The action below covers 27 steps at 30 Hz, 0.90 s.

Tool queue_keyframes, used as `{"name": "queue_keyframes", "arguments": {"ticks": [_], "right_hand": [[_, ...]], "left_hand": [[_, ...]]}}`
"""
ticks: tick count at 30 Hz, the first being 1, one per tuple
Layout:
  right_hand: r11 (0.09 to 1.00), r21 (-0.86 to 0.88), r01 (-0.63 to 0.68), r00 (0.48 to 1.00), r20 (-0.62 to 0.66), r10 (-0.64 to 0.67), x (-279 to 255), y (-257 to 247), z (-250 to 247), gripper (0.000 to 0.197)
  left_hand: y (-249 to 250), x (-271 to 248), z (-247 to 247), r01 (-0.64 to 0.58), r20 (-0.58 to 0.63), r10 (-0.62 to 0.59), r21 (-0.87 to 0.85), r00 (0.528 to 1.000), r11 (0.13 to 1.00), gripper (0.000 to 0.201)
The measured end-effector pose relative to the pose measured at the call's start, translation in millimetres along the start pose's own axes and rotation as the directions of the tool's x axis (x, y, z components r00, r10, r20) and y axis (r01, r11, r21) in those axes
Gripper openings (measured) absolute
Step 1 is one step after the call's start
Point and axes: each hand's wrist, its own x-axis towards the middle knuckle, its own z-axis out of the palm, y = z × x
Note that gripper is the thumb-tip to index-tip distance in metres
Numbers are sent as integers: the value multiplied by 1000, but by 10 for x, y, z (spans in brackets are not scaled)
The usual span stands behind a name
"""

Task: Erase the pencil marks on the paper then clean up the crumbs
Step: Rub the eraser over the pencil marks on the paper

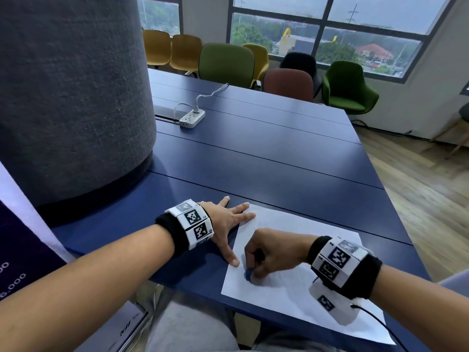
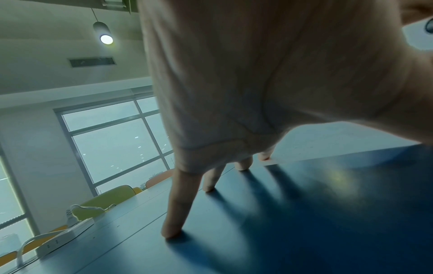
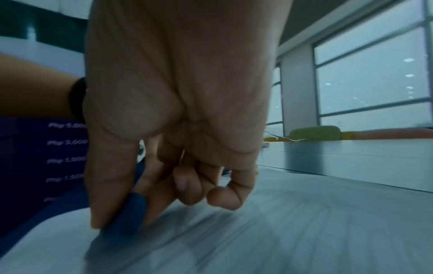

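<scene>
A white sheet of paper (image 1: pixel 291 283) lies on the blue table (image 1: pixel 266 153) near its front edge, with faint pencil lines right of my right hand. My right hand (image 1: pixel 264 252) pinches a blue eraser (image 1: pixel 248 274) between thumb and fingers and holds its tip down on the paper's left part; the right wrist view shows the eraser (image 3: pixel 127 216) blurred against the sheet (image 3: pixel 281 231). My left hand (image 1: pixel 228 224) lies spread flat, fingers straight, on the table and the paper's upper left corner. In the left wrist view its fingertips (image 2: pixel 171 233) press the tabletop.
A large grey fabric-covered column (image 1: pixel 71 97) stands on the table's left. A white power strip (image 1: pixel 192 118) with its cable lies farther back. Coloured chairs (image 1: pixel 225 63) line the far edge below the windows. A dark banner (image 1: pixel 15 262) stands at my left.
</scene>
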Motion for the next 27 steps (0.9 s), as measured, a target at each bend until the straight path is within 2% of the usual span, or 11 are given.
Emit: {"name": "queue_keyframes", "arguments": {"ticks": [4, 5, 8, 13, 16, 18, 22, 25, 27], "right_hand": [[998, 10, -63, 983, -175, 64, 23, 130, -100, 11], [998, 16, -54, 984, -168, 56, 15, 129, -86, 11], [999, 26, -29, 999, -38, 30, -40, 85, -16, 12], [996, 17, -88, 974, -207, 90, 3, 211, -116, 14], [997, 11, -77, 993, -85, 77, -24, 168, -67, 11], [995, -8, -97, 993, -63, 96, -6, 152, -105, 10], [982, -48, -181, 956, -244, 164, 169, 291, -371, 13], [971, 19, -240, 905, -357, 231, 250, 522, -515, 10], [968, 73, -241, 888, -385, 250, 247, 584, -487, 12]], "left_hand": [[-13, 4, 3, -5, -6, 5, -3, 1000, 1000, 133], [-16, 3, 3, -3, -8, 2, -2, 1000, 1000, 133], [-1, 4, 8, 3, -4, -3, 1, 1000, 1000, 133], [-2, 8, -4, 3, 2, -3, -1, 1000, 1000, 133], [-4, 9, -5, -2, -4, 2, -2, 1000, 1000, 133], [2, 7, -2, -6, -2, 6, 1, 1000, 1000, 132], [-14, 12, 13, -3, -7, 3, -1, 1000, 1000, 132], [-17, 25, 11, -1, -8, 2, 5, 1000, 1000, 132], [-14, 29, 14, 3, -5, -3, 8, 1000, 1000, 132]]}}
